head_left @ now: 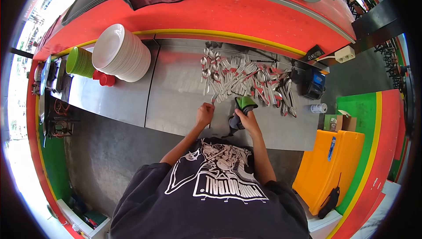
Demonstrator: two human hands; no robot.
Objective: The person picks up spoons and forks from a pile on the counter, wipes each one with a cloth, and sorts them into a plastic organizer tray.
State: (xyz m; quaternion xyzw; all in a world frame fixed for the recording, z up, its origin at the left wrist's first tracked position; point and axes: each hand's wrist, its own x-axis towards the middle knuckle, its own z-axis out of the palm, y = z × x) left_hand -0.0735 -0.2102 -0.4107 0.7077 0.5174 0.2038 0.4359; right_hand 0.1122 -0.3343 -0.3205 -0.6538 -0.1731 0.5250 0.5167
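My left hand [205, 115] is closed around a slim metal piece of cutlery [214, 98], held upright over the front of the steel counter [173, 96]. One end sticks out above the fingers; whether it is a fork or a spoon is too small to tell. In my right hand [249, 122] a dark grey and green cloth [246, 102] is bunched up, its lower part hanging toward the counter edge. Just beyond both hands lies a loose pile of forks [241, 66], spoons [262, 76] and other cutlery, some with red on the handles.
White plates [127, 56] stand stacked at the left, beside green plates [80, 61] and red cups [106, 80]. A black device [314, 83] and a can [318, 108] sit at the right end. Below is an orange box [340, 164]. A red wall [189, 17] borders the back.
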